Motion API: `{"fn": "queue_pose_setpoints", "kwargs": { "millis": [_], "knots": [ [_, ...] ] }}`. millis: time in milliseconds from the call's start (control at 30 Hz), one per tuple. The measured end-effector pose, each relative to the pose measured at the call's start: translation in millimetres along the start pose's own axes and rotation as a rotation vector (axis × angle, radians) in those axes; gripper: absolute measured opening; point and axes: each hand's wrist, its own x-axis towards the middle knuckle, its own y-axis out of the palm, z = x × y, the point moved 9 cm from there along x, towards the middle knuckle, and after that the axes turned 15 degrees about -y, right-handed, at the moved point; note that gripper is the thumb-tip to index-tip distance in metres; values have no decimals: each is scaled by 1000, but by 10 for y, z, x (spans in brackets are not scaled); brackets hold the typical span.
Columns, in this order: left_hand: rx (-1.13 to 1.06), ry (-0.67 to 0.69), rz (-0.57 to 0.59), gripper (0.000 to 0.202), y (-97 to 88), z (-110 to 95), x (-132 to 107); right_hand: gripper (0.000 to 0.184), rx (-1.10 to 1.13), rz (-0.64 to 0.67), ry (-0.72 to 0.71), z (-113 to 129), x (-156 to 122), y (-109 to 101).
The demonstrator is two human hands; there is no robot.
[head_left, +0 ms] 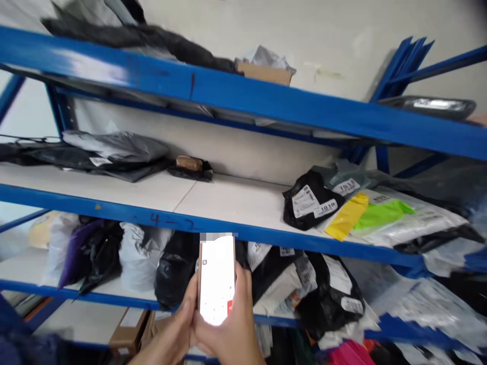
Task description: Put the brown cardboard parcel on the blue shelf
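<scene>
A phone (216, 279) with a bright white screen is upright at the bottom centre, in front of the blue shelving. My right hand (232, 329) wraps round its right side and back. My left hand (178, 324) grips its lower left edge, thumb near the screen. Straight behind the phone lie black and white parcel bags (175, 268) on a lower shelf.
A blue metal rack (243, 101) with white boards fills the view. The middle shelf holds grey bags (114, 147) at left, a small brown packet (188, 163), and black (308, 203), yellow (348, 215) and green (380, 213) parcels at right. Cardboard boxes (127, 329) sit below.
</scene>
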Motion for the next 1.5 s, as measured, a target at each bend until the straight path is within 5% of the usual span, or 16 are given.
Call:
{"fn": "queue_pose_setpoints", "kwargs": {
  "millis": [233,300,567,800,1033,1300,1500],
  "knots": [
    [73,-238,39,74,181,576,217,45,805,1,513,-821,-677,-161],
    [51,-261,28,72,221,719,253,42,895,3,544,-936,-794,-259],
    [-6,-264,46,73,474,1099,369,50,825,87,498,-1062,-973,-657],
    [-2,-268,-27,85,624,1293,410,40,870,3,538,-1166,-1045,-832],
    [30,-240,-50,68,756,1452,358,36,786,-63,543,-1190,-1108,-924],
    [49,-238,-58,64,659,1531,317,40,678,-71,518,-1155,-1166,-857],
    [32,-279,-93,72,465,1362,382,39,806,-106,550,-1173,-1136,-682]
  ]
}}
